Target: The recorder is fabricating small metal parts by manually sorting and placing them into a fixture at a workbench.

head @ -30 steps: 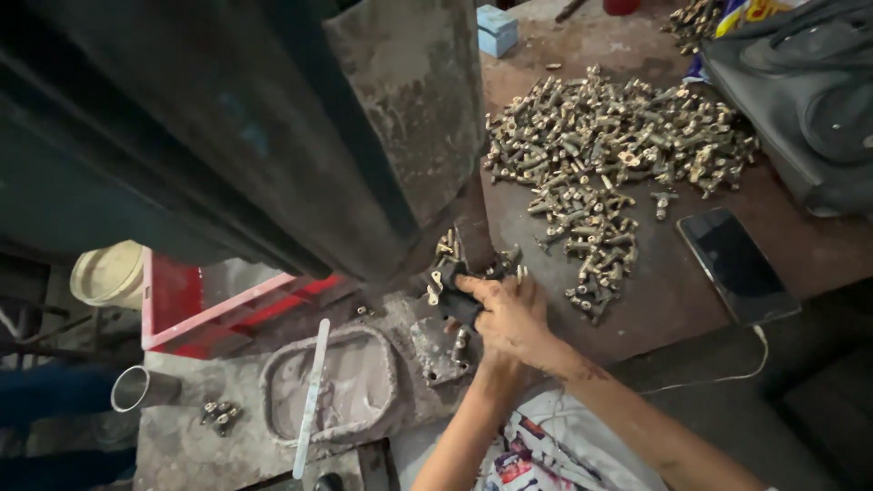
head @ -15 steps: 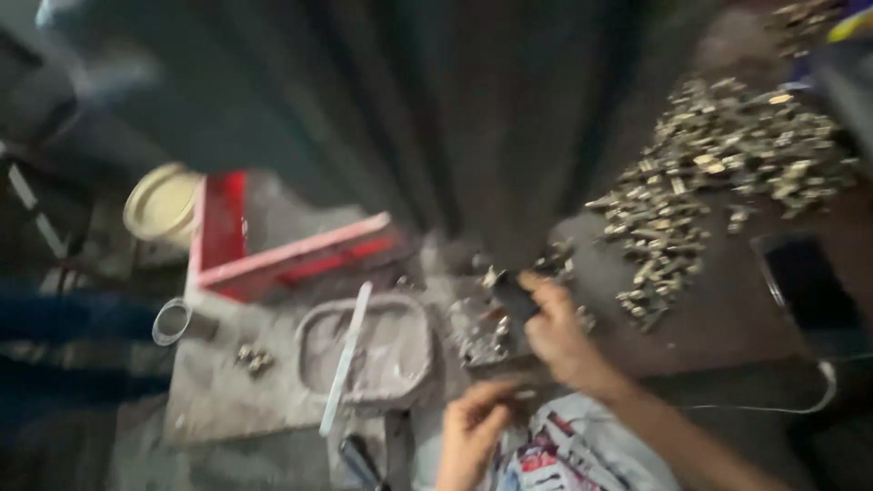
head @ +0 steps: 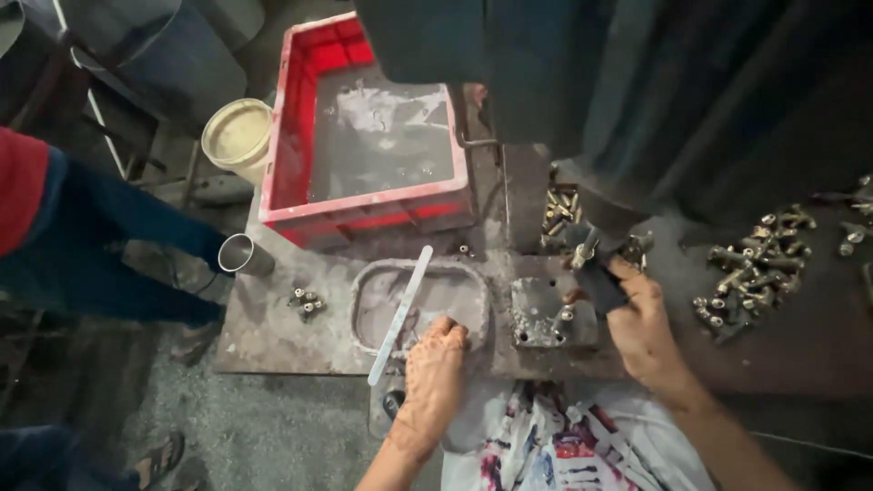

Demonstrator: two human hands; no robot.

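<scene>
The right hand grips a dark metal tool beside the grey metal fixture block on the counter; the left hand, fingers loosely curled and holding nothing, rests at the shallow oval dusty tray.

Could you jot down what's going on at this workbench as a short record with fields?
Place: grimy metal bench under a dark machine
Left hand: rests on the rim of a shallow grey tray, beside a pale flat stick
Right hand: grips a dark tool beside a small metal block
Nearby: red crate, brass fittings, cream bucket, steel cup
Others: a person's blue-trousered legs
</scene>
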